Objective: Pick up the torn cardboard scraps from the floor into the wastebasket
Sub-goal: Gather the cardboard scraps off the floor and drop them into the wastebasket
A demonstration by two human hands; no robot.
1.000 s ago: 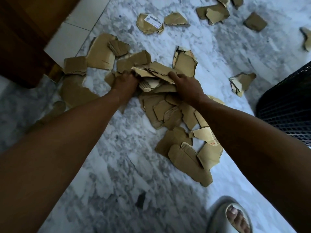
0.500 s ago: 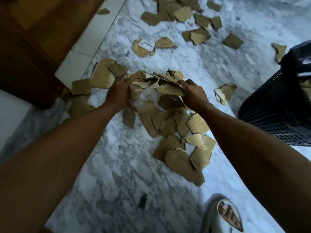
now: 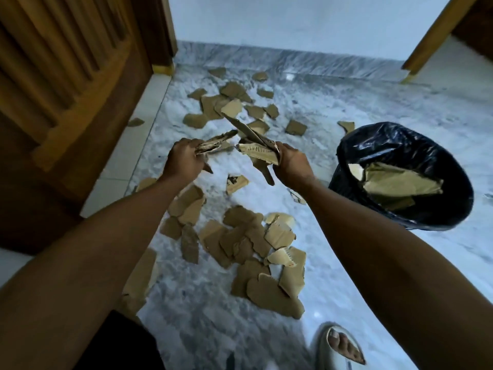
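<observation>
My left hand point(image 3: 184, 160) is closed around a bundle of torn brown cardboard scraps point(image 3: 216, 142), held up off the floor. My right hand point(image 3: 292, 164) grips a second bundle of scraps point(image 3: 257, 149) beside it. To the right stands the wastebasket point(image 3: 400, 145), lined with a black bag, with cardboard pieces point(image 3: 397, 182) inside. Several scraps lie in a pile on the marble floor point(image 3: 245, 244) below my arms. Further scraps point(image 3: 232, 105) are scattered toward the far wall.
A brown wooden door point(image 3: 66, 89) and its frame run along the left. A white wall with a marble skirting closes off the far end. A wooden frame point(image 3: 432, 36) rises at the top right. My foot in a pale slipper point(image 3: 338, 345) is at the bottom.
Both hands have lifted their cardboard bundles off the floor pile and raised them. The view has tilted up, bringing the wastebasket's opening and the far wall into sight.
</observation>
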